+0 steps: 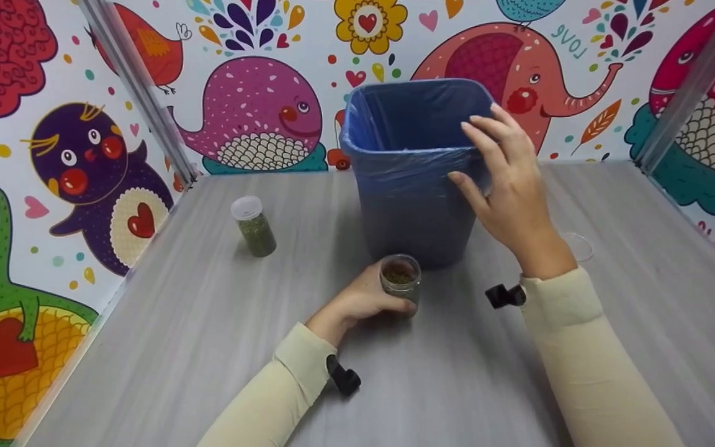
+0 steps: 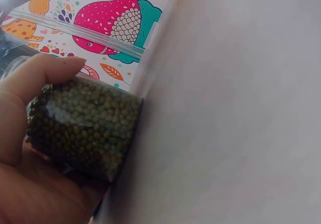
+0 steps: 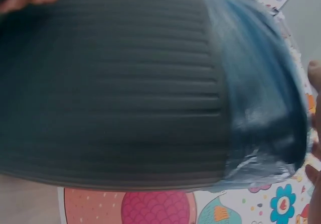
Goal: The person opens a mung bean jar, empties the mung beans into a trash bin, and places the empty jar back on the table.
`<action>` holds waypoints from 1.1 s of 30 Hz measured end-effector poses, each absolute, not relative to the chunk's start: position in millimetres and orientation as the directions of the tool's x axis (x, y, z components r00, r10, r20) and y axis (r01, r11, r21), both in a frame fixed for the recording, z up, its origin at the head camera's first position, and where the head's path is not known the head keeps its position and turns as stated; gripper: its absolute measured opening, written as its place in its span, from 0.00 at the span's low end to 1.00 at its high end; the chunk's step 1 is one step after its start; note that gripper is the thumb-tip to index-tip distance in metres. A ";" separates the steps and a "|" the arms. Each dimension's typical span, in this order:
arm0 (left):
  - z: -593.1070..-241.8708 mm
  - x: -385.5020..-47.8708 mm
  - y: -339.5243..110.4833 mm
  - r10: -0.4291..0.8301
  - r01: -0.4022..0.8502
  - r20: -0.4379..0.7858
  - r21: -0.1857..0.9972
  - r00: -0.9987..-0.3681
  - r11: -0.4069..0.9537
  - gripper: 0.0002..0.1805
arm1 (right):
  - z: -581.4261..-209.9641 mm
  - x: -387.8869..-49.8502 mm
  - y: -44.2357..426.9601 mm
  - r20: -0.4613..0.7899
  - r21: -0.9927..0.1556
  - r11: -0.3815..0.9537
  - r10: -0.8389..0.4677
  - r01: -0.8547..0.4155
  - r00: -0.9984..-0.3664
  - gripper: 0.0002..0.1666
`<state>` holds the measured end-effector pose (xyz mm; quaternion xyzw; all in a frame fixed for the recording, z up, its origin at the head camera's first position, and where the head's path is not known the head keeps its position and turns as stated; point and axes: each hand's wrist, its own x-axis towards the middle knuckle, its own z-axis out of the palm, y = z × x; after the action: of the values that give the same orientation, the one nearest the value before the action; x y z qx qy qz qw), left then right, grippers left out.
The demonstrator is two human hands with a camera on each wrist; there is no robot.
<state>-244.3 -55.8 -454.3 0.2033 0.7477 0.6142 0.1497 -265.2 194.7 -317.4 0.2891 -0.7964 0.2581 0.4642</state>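
Observation:
My left hand (image 1: 360,298) grips a clear jar (image 1: 401,287) that stands upright, uncapped, in front of the bin. Small round green beans (image 2: 90,126) fill much of it in the left wrist view. My right hand (image 1: 509,183) is raised at the right side of the bin (image 1: 416,217), its fingers spread around the rim and holding nothing. Whether the fingertips touch the rim, I cannot tell. A thin blue plastic bag (image 3: 261,93) lines the dark ribbed bin and folds over its rim.
A second clear jar (image 1: 257,233), capped and holding green contents, stands on the left of the grey table (image 1: 208,347). A clear round lid (image 1: 579,247) lies behind my right wrist. Printed cartoon panels (image 1: 258,118) wall the back and sides.

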 end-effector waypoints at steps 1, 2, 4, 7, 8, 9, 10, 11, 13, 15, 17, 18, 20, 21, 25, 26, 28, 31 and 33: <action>-454.4 -243.9 -56.4 0.485 0.121 0.028 0.979 -0.874 0.161 0.44 | -317.8 -269.5 193.2 0.892 -0.134 0.698 -0.224 -0.703 -0.393 0.35; -454.6 -243.5 -57.0 0.482 0.122 0.030 0.979 -0.875 0.161 0.45 | -318.7 -273.6 191.9 0.894 -0.131 0.696 -0.224 -0.706 -0.387 0.34; -455.3 -242.5 -58.4 0.476 0.123 0.031 0.979 -0.879 0.162 0.45 | -321.6 -280.0 189.7 0.899 -0.132 0.694 -0.217 -0.708 -0.380 0.32; -456.3 -241.3 -59.4 0.471 0.130 0.039 0.978 -0.881 0.162 0.45 | -326.2 -284.1 188.1 0.900 -0.141 0.699 -0.204 -0.701 -0.385 0.27; -456.1 -241.1 -59.3 0.472 0.131 0.041 0.978 -0.881 0.161 0.45 | -326.7 -283.8 188.3 0.897 -0.142 0.707 -0.205 -0.693 -0.393 0.26; -456.1 -241.2 -59.1 0.474 0.133 0.042 0.978 -0.880 0.160 0.44 | -326.5 -282.7 188.7 0.892 -0.145 0.714 -0.206 -0.685 -0.403 0.24; -455.7 -241.2 -58.7 0.476 0.135 0.044 0.978 -0.879 0.158 0.44 | -325.4 -281.5 189.2 0.884 -0.147 0.721 -0.211 -0.677 -0.417 0.23; -455.1 -241.3 -58.4 0.479 0.134 0.046 0.979 -0.877 0.153 0.44 | -323.9 -280.1 189.6 0.877 -0.150 0.726 -0.215 -0.671 -0.430 0.21; -454.2 -241.3 -58.2 0.488 0.127 0.042 0.982 -0.872 0.141 0.44 | -320.6 -277.6 189.9 0.870 -0.152 0.729 -0.222 -0.667 -0.440 0.19; -453.8 -241.6 -57.9 0.495 0.116 0.035 0.984 -0.868 0.135 0.44 | -318.5 -276.0 190.0 0.870 -0.157 0.726 -0.220 -0.670 -0.441 0.16; -454.2 -241.9 -57.4 0.497 0.106 0.026 0.985 -0.867 0.133 0.44 | -318.3 -275.7 189.5 0.877 -0.158 0.719 -0.213 -0.677 -0.431 0.14; -454.7 -242.2 -57.0 0.497 0.102 0.021 0.985 -0.868 0.137 0.44 | -318.6 -275.5 189.5 0.880 -0.159 0.716 -0.210 -0.680 -0.426 0.13; -455.6 -243.0 -55.7 0.492 0.103 0.016 0.983 -0.870 0.150 0.44 | -319.2 -275.0 190.1 0.880 -0.164 0.719 -0.202 -0.675 -0.429 0.12; -455.9 -243.4 -55.2 0.491 0.105 0.016 0.982 -0.871 0.154 0.44 | -319.3 -274.7 190.5 0.880 -0.165 0.720 -0.201 -0.674 -0.430 0.12; -455.8 -243.8 -53.6 0.485 0.110 0.024 0.982 -0.874 0.151 0.44 | -319.6 -273.1 192.3 0.880 -0.164 0.726 -0.198 -0.668 -0.431 0.12; -455.6 -243.5 -53.4 0.484 0.113 0.028 0.983 -0.875 0.146 0.44 | -319.5 -272.6 192.6 0.883 -0.161 0.727 -0.196 -0.667 -0.427 0.12; -454.6 -242.8 -53.5 0.480 0.117 0.038 0.984 -0.877 0.136 0.44 | -319.7 -271.9 192.7 0.890 -0.157 0.723 -0.192 -0.673 -0.413 0.11; -449.7 -242.4 -55.5 0.481 0.133 0.055 0.983 -0.875 0.130 0.43 | -320.1 -271.4 192.0 0.907 -0.155 0.706 -0.174 -0.691 -0.382 0.08; -443.8 -243.4 -58.9 0.488 0.146 0.067 0.981 -0.870 0.126 0.43 | -320.1 -271.2 191.2 0.916 -0.156 0.695 -0.164 -0.702 -0.365 0.07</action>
<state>-243.4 -58.9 -443.8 0.2147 0.7376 0.6254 0.1368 -271.2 191.2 -320.1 0.2777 -0.7792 0.2746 0.4902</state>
